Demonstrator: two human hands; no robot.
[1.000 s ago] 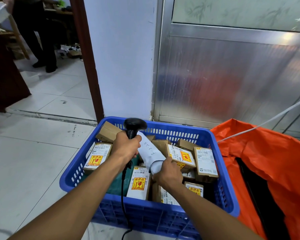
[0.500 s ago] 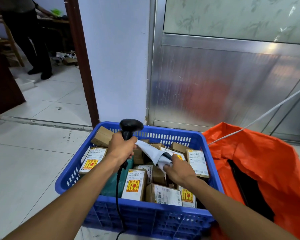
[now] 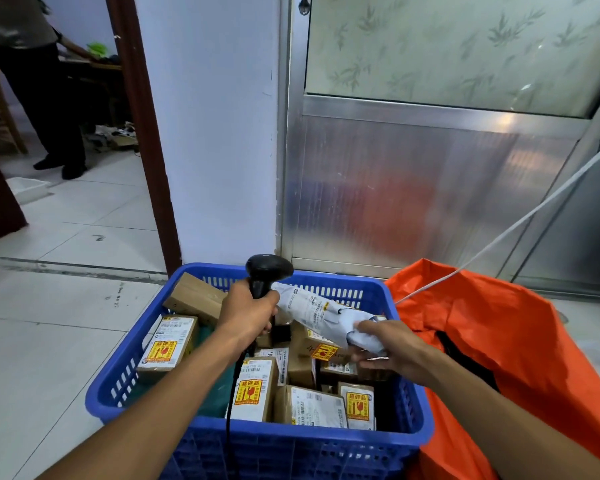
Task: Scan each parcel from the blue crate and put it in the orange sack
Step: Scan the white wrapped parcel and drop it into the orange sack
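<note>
A blue crate [image 3: 125,372] stands on the floor in front of me, holding several cardboard parcels with yellow fragile stickers [image 3: 255,389]. My left hand [image 3: 246,313] grips a black handheld scanner [image 3: 267,271] above the crate, its head pointing right. My right hand [image 3: 385,348] holds a soft white bagged parcel [image 3: 312,311] by its lower end, label side up, just under the scanner's head. The orange sack [image 3: 520,344] lies open to the right of the crate, its dark opening beside my right forearm.
A white wall and a metal door panel [image 3: 413,188] stand right behind the crate. A white cord [image 3: 520,223] runs diagonally over the sack. Through the doorway at the far left another person's legs [image 3: 54,109] stand on the tiled floor.
My right hand has turned the white parcel so its label faces up and has shifted it right, toward the sack. The scanner hand has stayed nearly still.
</note>
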